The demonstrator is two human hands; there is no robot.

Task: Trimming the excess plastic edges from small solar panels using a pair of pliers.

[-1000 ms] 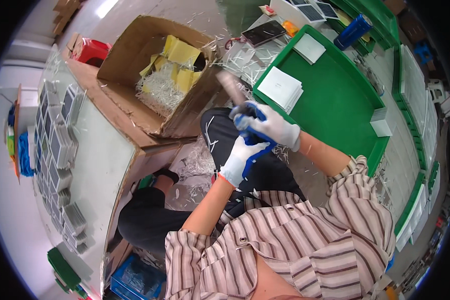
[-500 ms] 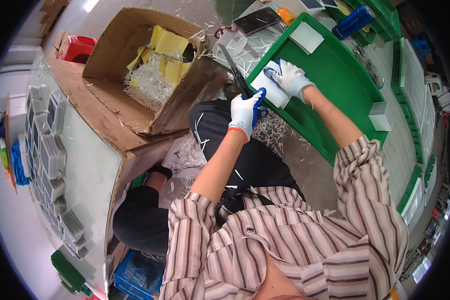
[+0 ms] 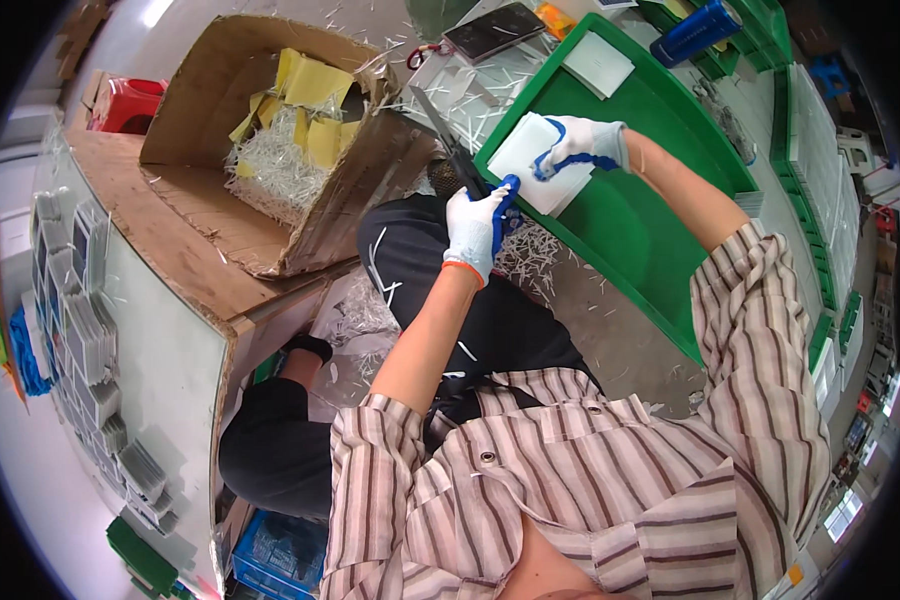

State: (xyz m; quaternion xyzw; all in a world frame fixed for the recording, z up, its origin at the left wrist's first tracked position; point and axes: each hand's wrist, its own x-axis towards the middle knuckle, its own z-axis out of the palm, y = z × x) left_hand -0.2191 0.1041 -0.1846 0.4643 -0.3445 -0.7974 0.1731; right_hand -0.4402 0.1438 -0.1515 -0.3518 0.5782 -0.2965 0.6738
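My left hand [image 3: 478,225], in a white and blue glove, is closed round the black handle of a long-bladed cutting tool [image 3: 440,120]. Its dark blade points up and away to the left, beside the corner of a green tray [image 3: 630,225]; its exact kind is not clear. Inside that corner lies a stack of white cards [image 3: 518,150], slightly fanned. Over the stack is my gloved right hand [image 3: 582,143], fingers bent and drawn together, fingertips at the cards. Whatever may be between those fingers is hidden. A second white stack [image 3: 598,65] lies at the tray's far end.
A cardboard box [image 3: 195,130] with white paper shreds and yellow pieces stands at the left. Beyond the tray are a black phone-like slab [image 3: 493,32], red-handled scissors [image 3: 422,55] and a blue cylinder [image 3: 696,33]. Stacked pale tiles [image 3: 85,330] cover the left table.
My right hand has lifted from lying over the white cards and shifted slightly right, its fingers now bent downward. More of the stack shows. The left hand keeps its hold on the cutting tool.
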